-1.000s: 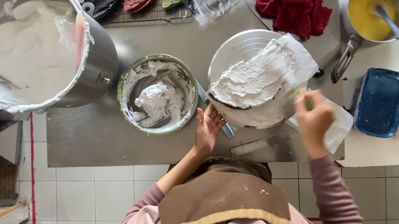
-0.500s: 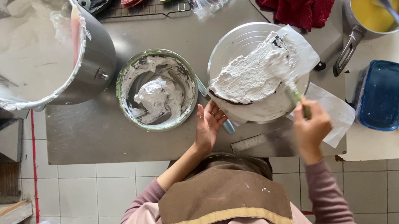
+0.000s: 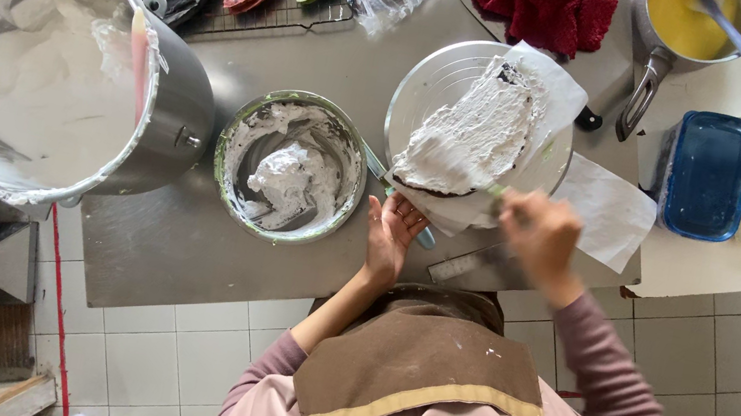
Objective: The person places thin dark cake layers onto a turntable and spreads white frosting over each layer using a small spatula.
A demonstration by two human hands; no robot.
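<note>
Right hand (image 3: 540, 236) shifted left, clenched on spatula (image 3: 498, 192), left hand (image 3: 389, 235) open flat, cream-covered cake layer (image 3: 471, 132) lengthwise diagonal

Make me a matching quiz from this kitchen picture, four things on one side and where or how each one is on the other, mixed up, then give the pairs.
Things:
1. big steel pot
2. blue container
3. red cloth
4. left hand

Places or states:
A. beside the kitchen scale
B. crumpled at the top edge of the counter
C. smeared inside with white cream
D. flat on the counter by the paper under the cake

Pairs: 1-C, 2-A, 3-B, 4-D
</note>
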